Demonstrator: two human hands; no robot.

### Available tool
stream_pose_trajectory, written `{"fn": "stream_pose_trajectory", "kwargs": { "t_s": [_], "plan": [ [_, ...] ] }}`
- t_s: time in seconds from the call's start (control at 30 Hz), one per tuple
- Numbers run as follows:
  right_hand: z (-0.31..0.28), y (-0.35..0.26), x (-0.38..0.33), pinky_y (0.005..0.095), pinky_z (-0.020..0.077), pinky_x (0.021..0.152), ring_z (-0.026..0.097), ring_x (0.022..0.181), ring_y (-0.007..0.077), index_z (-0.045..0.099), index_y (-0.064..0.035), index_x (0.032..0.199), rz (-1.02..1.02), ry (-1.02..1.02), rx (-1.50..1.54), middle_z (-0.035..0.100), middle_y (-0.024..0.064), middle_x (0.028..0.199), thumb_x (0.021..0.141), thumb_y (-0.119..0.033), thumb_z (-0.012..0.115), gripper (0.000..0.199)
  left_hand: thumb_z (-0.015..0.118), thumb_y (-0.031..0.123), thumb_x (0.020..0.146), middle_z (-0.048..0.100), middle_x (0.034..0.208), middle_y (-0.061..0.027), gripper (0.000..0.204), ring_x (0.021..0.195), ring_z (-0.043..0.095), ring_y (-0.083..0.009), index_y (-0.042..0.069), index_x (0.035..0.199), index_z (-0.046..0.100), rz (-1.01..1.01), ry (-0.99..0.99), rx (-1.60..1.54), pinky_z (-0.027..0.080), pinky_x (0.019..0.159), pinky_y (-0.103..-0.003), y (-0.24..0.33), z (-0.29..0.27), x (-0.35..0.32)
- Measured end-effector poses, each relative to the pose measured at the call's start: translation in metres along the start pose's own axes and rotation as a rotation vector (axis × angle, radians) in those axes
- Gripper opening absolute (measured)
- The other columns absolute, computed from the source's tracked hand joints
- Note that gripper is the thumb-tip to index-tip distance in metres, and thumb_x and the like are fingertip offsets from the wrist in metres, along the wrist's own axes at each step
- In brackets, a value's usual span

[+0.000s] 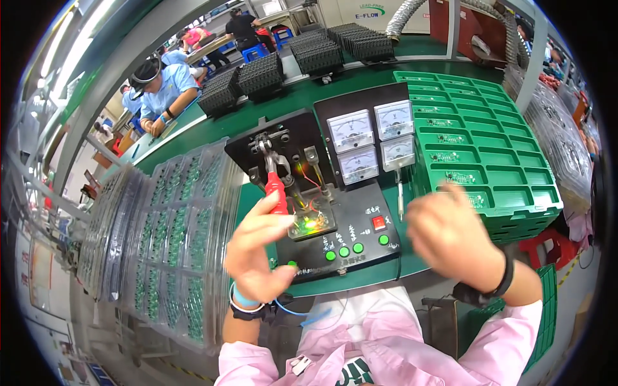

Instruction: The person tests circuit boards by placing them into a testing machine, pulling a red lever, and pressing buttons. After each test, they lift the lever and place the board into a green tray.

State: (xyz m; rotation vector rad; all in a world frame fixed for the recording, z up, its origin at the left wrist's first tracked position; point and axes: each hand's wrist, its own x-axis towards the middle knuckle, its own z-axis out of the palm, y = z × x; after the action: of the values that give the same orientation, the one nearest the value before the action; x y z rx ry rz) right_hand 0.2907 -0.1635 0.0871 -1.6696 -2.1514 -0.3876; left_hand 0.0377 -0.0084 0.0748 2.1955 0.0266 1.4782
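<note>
My left hand (254, 254) has its fingers spread beside the red-handled toggle clamp (277, 193) of a black test fixture (351, 225); whether a fingertip touches the handle I cannot tell. Beneath the clamp, a small circuit board (311, 223) glows green and yellow. Several analog meters (349, 130) stand upright at the fixture's back. On its front panel are green buttons (358, 248) and a red rocker switch (378, 222). Blurred by motion, my right hand (450, 225) is over the near left corner of a green compartment tray (508, 154); its fingers are too smeared to read.
Stacked clear plastic trays (170, 241) of green boards stand on the left. Black slotted racks (261, 74) line the far side. A thin white stick (400, 196) hangs beside the meters. A co-worker in blue (167, 90) sits at the far left.
</note>
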Motion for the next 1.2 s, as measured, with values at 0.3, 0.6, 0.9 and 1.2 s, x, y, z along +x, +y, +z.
{"fn": "stream_pose_trajectory", "kwargs": {
  "t_s": [0.3,0.6,0.9,1.2],
  "plan": [
    [0.086,-0.059,-0.016,0.0470,0.0445,0.096,0.058,0.111,0.0294,0.061,-0.0039,0.116,-0.030,0.030,0.079,0.055,0.0127,0.133,0.074,-0.012,0.071,0.045,0.082,0.017,0.070,0.050,0.137,-0.0127,0.049,0.129,0.043,-0.0385,0.009,0.116,0.066,-0.395,-0.256,0.585,0.033,0.109,-0.050,-0.018,-0.042,-0.079],
    [0.133,-0.070,-0.024,0.0412,0.0443,0.095,0.059,0.109,0.0243,0.064,-0.0064,0.116,-0.034,0.240,0.157,0.061,0.0081,0.125,0.075,-0.009,0.069,0.042,0.087,0.028,0.064,0.047,0.135,-0.0128,0.062,0.129,0.040,-0.0374,0.013,0.120,0.066,-0.412,-0.357,0.536,0.035,0.107,-0.048,-0.037,-0.046,-0.088],
    [0.133,-0.070,-0.020,0.0399,0.0449,0.092,0.058,0.106,0.0247,0.063,-0.0041,0.116,-0.014,0.271,0.185,0.063,0.0091,0.121,0.076,-0.016,0.069,0.042,0.090,0.038,0.056,0.050,0.117,-0.0113,0.084,0.110,0.048,-0.0319,0.014,0.130,0.058,-0.441,-0.599,0.453,0.040,0.098,-0.044,-0.049,-0.042,-0.046],
    [0.061,-0.073,0.106,0.0478,0.0388,0.103,0.047,0.120,0.0386,0.056,-0.0044,0.130,0.162,0.472,0.252,0.045,0.0170,0.141,0.072,-0.023,0.077,0.064,0.084,0.039,0.067,0.051,0.120,-0.0114,0.072,0.106,0.051,-0.0315,0.005,0.126,0.058,-0.427,-0.523,0.458,0.043,0.095,-0.042,-0.035,-0.049,-0.068]
  ]
}}
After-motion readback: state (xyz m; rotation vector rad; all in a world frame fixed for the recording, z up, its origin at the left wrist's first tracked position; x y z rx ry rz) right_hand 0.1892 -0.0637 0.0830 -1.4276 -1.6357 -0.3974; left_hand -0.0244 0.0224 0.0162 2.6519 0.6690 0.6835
